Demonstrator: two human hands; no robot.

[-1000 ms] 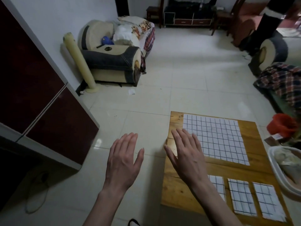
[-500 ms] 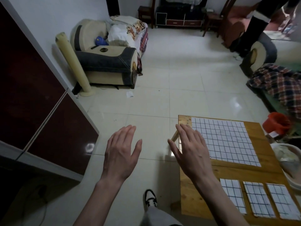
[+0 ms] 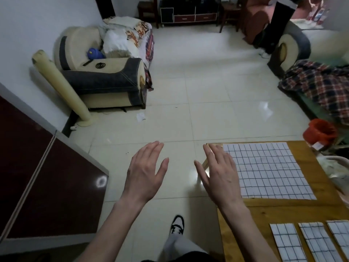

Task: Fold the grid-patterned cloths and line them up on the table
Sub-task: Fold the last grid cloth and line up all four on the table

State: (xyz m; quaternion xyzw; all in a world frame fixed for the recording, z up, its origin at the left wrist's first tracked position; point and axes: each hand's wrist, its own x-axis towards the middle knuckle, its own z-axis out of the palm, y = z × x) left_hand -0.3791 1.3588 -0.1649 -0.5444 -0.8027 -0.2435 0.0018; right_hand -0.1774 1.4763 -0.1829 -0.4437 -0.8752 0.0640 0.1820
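Observation:
A large white cloth with a dark grid (image 3: 268,171) lies spread flat on the far part of the wooden table (image 3: 279,210). Three folded grid cloths lie side by side at the table's near edge: one (image 3: 287,242), a second (image 3: 318,242) and a third (image 3: 340,235), which the frame cuts off. My right hand (image 3: 219,174) hovers palm down with straight fingers over the table's left far corner, just left of the spread cloth. My left hand (image 3: 146,173) hovers flat over the floor, left of the table. Both hands hold nothing.
A dark red cabinet (image 3: 47,182) stands at the left. An armchair (image 3: 102,72) and a leaning cream roll (image 3: 62,87) are beyond it. An orange bucket (image 3: 320,132) and a pale basin (image 3: 338,173) sit right of the table. My shoe (image 3: 177,225) is on the tiled floor.
The view has swung left, so the table sits further right in the frame. Both hands stay flat and empty, held in about the same pose.

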